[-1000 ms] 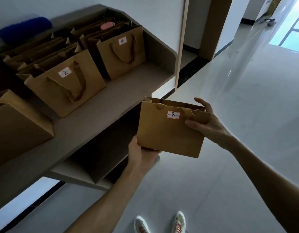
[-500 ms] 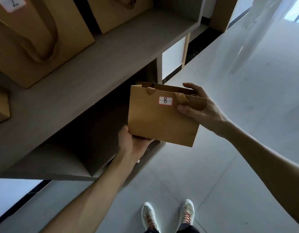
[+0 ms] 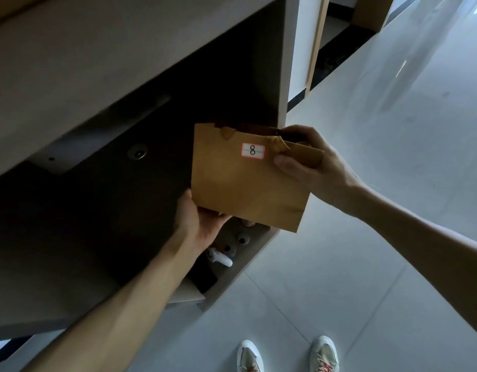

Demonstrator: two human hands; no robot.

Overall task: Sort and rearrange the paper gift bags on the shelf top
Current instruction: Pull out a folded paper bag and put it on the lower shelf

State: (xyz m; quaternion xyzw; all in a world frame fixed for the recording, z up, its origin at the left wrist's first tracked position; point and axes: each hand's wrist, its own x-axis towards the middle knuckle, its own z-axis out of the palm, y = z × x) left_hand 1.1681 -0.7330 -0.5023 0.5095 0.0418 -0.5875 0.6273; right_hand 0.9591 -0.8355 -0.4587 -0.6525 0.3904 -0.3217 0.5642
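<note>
Bag (image 3: pixel 240 189) w/ label (image 3: pixel 253 150) "8"

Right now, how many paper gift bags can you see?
1. The brown paper gift bag labelled 8, held off the shelf between the left hand underneath and the right hand at its top corner. Others may sit above, out of frame.

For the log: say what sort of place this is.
Probably an indoor hallway or lobby, home or office unclear. A built-in shelf unit stands on a glossy tiled floor, and the person holds a numbered paper bag beside it.
</note>
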